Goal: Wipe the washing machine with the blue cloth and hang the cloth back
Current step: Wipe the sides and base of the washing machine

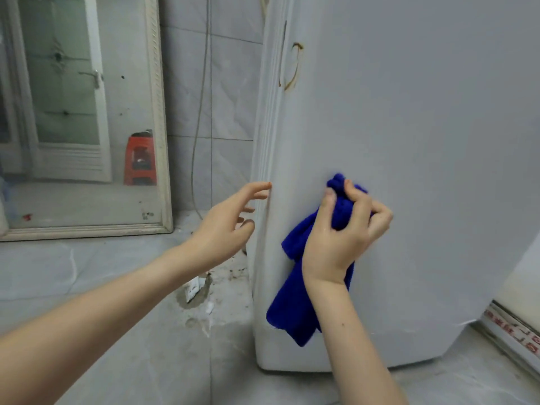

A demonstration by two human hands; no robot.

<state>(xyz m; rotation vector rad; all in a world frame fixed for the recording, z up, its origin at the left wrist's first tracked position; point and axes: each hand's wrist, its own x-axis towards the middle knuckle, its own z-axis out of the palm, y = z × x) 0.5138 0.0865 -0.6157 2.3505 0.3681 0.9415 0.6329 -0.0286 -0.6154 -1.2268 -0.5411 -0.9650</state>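
One soft, light blue cloth (295, 305), bunched tight in right hand (340, 229) against washing machine (423, 127); left hand (225, 226) open, steadying corner

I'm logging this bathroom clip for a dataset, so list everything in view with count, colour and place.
washing machine: one, white, right, standing on the floor
blue cloth: one, deep blue, bunched against the machine's side
mirror: one, cream frame, left, leaning on the wall
red stool: one, seen in the mirror
hose: one, grey, hanging down the tiled wall
floor: grey tiles, stained near the machine
left hand: open, fingertips at the machine's corner
right hand: gripping the cloth
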